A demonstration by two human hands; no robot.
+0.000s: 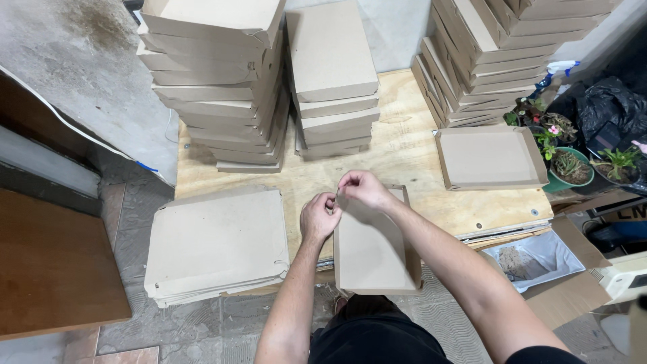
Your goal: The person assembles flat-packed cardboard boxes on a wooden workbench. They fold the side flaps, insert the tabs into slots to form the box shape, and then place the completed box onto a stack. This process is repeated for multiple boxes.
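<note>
Cardboard, brown and plain, is almost everywhere on the plywood bench (pixel 404 162). The person's left hand (pixel 318 219) and right hand (pixel 364 189) meet above a half-formed box (pixel 374 253) that lies at the near edge of the bench, partly over it. Both hands are closed to a pinch, fingertips almost touching each other, and they seem to hold something very small and thin between them; what it is cannot be told, it is too small to see. The half-formed box itself is not gripped by either hand at this moment, it only rests under them.

As a judgement of the progress: much is already done. Three tall stacks of folded boxes stand at the far side, a left stack (pixel 216 87), a middle stack (pixel 333 81) and a right stack (pixel 492 54). One open tray-shaped box (pixel 490 158) lies alone near the right stack. A pile of flat blanks (pixel 216 246) waits just beside the left hand, hanging over the bench edge, so a fair number of pieces are probably not yet folded.

To the right of the bench there are potted plants (pixel 569 165), a black bag (pixel 610 108) and an open carton with a plastic liner (pixel 539 259) on the floor.
</note>
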